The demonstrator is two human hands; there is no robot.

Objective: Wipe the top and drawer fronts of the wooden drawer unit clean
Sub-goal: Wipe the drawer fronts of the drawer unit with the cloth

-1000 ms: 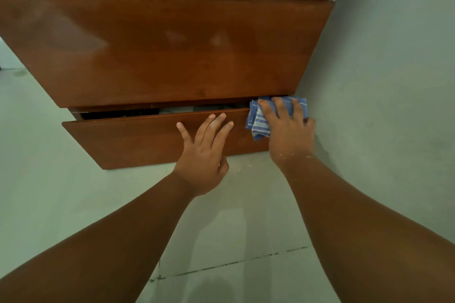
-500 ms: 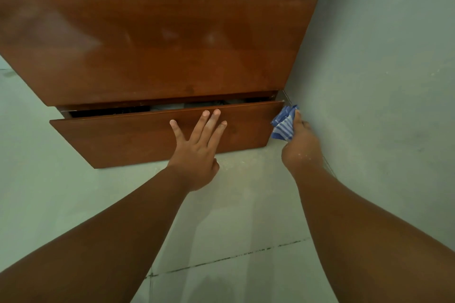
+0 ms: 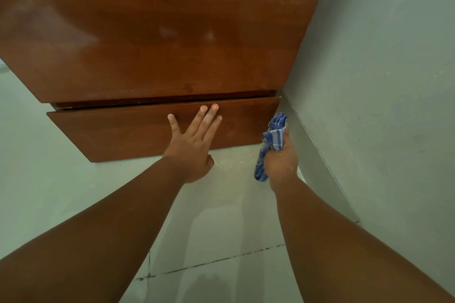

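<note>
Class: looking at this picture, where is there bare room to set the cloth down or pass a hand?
Bare pale tiled floor lies left of the left hand, and between both forearms. It is crowded where the right hand, bunching the blue striped cloth, sits between the bottom wooden drawer front and grey wall.

The bottom drawer (image 3: pixel 138 130) sat under the big drawer (image 3: pixel 152 39). The left hand (image 3: pixel 192 145) lay flat on the bottom drawer. The right hand (image 3: pixel 280 160) held the cloth (image 3: pixel 272 140) just right of it, near the wall (image 3: pixel 381 81), above the floor (image 3: pixel 221 216).
</note>
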